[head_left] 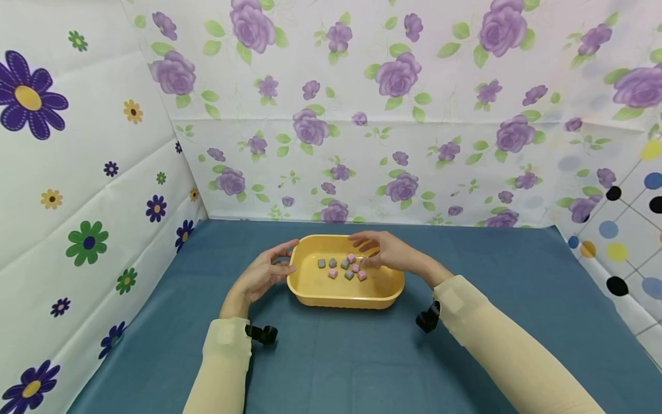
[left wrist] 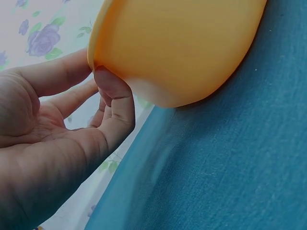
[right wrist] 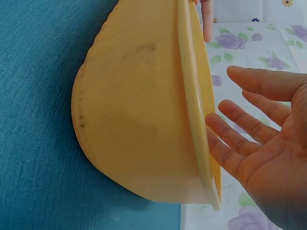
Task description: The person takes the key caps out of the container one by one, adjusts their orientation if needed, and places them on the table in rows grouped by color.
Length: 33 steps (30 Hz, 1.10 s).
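A yellow plastic basin (head_left: 341, 301) stands on the blue cloth, with several small grey cubes (head_left: 322, 263) and pink cubes (head_left: 333, 273) scattered over its floor. My left hand (head_left: 260, 276) pinches the rim at the left end; in the left wrist view, thumb and fingers meet at the edge of the basin (left wrist: 182, 48). Over the right part of the basin hovers my right hand (head_left: 394, 253), its fingers spread and loosely bent above the cubes. No cube shows in that hand (right wrist: 268, 148) in the right wrist view, where the basin's wall (right wrist: 139, 105) hides the contents.
Blue cloth (head_left: 331, 356) covers the table around the basin. Behind it rises a floral sheet (head_left: 362, 144), with a flower-print sheet (head_left: 103, 190) on the left and a dotted one (head_left: 628, 230) on the right. A small black camera (head_left: 428, 318) sits at the right wrist.
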Motion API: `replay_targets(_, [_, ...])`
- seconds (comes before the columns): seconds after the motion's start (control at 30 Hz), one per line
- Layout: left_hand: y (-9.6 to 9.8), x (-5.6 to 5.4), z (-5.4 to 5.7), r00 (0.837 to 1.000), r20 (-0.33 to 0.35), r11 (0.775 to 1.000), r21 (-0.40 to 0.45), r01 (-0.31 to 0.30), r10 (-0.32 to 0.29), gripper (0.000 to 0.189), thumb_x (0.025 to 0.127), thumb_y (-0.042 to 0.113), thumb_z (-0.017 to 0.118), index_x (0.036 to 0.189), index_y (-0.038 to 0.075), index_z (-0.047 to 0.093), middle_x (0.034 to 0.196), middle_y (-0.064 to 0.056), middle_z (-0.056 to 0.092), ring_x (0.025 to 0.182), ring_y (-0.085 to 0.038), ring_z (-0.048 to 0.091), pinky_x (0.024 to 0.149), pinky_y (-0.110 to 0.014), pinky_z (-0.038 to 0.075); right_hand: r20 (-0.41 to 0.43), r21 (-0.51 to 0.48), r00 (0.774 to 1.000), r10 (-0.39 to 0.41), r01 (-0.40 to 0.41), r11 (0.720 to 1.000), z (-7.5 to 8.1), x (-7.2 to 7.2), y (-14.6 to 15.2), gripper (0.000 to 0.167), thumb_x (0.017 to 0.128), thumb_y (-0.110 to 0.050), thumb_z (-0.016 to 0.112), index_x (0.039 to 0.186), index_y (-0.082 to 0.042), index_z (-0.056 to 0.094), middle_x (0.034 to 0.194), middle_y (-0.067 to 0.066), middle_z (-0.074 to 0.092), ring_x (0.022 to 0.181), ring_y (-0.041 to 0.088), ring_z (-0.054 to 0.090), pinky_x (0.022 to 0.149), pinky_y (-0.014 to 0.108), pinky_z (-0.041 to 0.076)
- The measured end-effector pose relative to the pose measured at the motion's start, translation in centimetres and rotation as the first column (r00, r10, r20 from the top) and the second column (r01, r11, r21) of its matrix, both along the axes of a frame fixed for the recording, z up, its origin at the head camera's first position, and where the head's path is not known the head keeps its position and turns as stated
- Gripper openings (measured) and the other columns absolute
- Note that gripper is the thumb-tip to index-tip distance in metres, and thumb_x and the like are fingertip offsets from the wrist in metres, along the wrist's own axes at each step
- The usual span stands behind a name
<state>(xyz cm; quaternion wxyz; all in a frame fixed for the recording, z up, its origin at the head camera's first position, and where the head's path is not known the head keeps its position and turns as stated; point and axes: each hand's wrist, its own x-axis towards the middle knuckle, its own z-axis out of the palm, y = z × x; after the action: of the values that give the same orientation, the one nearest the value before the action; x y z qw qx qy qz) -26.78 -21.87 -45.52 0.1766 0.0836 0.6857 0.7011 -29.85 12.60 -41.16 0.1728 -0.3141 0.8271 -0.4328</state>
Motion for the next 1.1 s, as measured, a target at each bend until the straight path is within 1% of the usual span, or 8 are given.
replay_targets(0.2, [0.0, -0.1, -0.4, 1.000, 0.002, 1.000, 0.006, 0.003, -0.003, 0.071, 0.101, -0.006, 0.061, 0.164, 0.014, 0.035, 0.131, -0.015, 0.041, 0.094, -0.018, 0.054, 0.084, -0.030, 0.056, 0.028, -0.020, 1.000, 0.003, -0.002, 1.000, -0.3, 0.3, 0.1, 0.064, 0.097, 0.001, 0.069, 0.156, -0.001, 0.045, 0.147, 0.026, 0.051, 0.135, 0.043, 0.052, 0.104, 0.053, 0.050])
replay_targets(0.37, [0.2, -0.2, -0.6, 1.000, 0.003, 1.000, 0.010, 0.009, -0.009, 0.071, 0.101, -0.005, 0.061, 0.164, 0.015, 0.035, 0.132, -0.016, 0.040, 0.096, -0.019, 0.056, 0.086, -0.032, 0.056, 0.049, -0.043, 0.999, 0.018, -0.015, 0.999, -1.0, 0.4, 0.1, 0.066, 0.096, 0.005, 0.068, 0.157, 0.001, 0.043, 0.143, 0.027, 0.054, 0.133, 0.044, 0.053, 0.101, 0.048, 0.053])
replay_targets(0.47, [0.1, -0.2, -0.5, 1.000, 0.000, 1.000, 0.009, 0.007, -0.007, 0.071, 0.101, -0.005, 0.062, 0.164, 0.015, 0.035, 0.133, -0.016, 0.040, 0.098, -0.021, 0.057, 0.086, -0.032, 0.056, 0.049, -0.031, 0.999, 0.001, 0.001, 1.000, -1.2, 0.4, 0.0, 0.067, 0.094, 0.006, 0.070, 0.156, 0.001, 0.045, 0.139, 0.027, 0.057, 0.128, 0.043, 0.058, 0.098, 0.045, 0.055])
replay_targets(0.53, [0.0, -0.2, -0.5, 1.000, -0.003, 1.000, 0.005, 0.003, -0.003, 0.071, 0.101, -0.004, 0.062, 0.164, 0.016, 0.036, 0.132, -0.016, 0.040, 0.098, -0.020, 0.057, 0.085, -0.031, 0.056, 0.053, -0.035, 0.999, -0.005, 0.007, 0.999, -1.4, 0.4, -0.3, 0.065, 0.094, 0.008, 0.070, 0.154, 0.003, 0.046, 0.134, 0.028, 0.060, 0.124, 0.044, 0.060, 0.096, 0.044, 0.056])
replay_targets(0.7, [-0.1, -0.1, -0.4, 1.000, -0.004, 1.000, -0.003, -0.011, 0.011, 0.071, 0.101, -0.004, 0.063, 0.164, 0.016, 0.037, 0.133, -0.016, 0.040, 0.096, -0.019, 0.055, 0.083, -0.030, 0.056, 0.093, -0.059, 0.996, -0.014, 0.019, 0.998, -1.7, 0.5, -0.9, 0.062, 0.093, 0.011, 0.070, 0.150, 0.009, 0.048, 0.127, 0.030, 0.062, 0.116, 0.046, 0.064, 0.090, 0.042, 0.058])
replay_targets(0.93, [0.0, 0.0, -0.2, 1.000, -0.004, 1.000, -0.005, -0.015, 0.015, 0.071, 0.101, -0.004, 0.063, 0.164, 0.015, 0.037, 0.135, -0.017, 0.041, 0.103, -0.024, 0.058, 0.084, -0.031, 0.057, 0.135, -0.022, 0.989, -0.061, 0.065, 0.998, -1.6, 0.9, -1.2, 0.058, 0.093, 0.014, 0.067, 0.148, 0.007, 0.051, 0.128, 0.028, 0.063, 0.116, 0.041, 0.065, 0.089, 0.041, 0.059])
replay_targets(1.1, [0.0, 0.0, -0.1, 1.000, -0.008, 1.000, -0.013, -0.016, 0.016, 0.071, 0.101, -0.004, 0.063, 0.164, 0.015, 0.037, 0.135, -0.017, 0.041, 0.107, -0.027, 0.058, 0.085, -0.031, 0.057, 0.146, -0.010, 0.987, -0.067, 0.070, 0.998, -1.7, 1.0, -1.5, 0.056, 0.091, 0.016, 0.063, 0.146, 0.008, 0.054, 0.125, 0.026, 0.065, 0.115, 0.040, 0.065, 0.088, 0.039, 0.058])
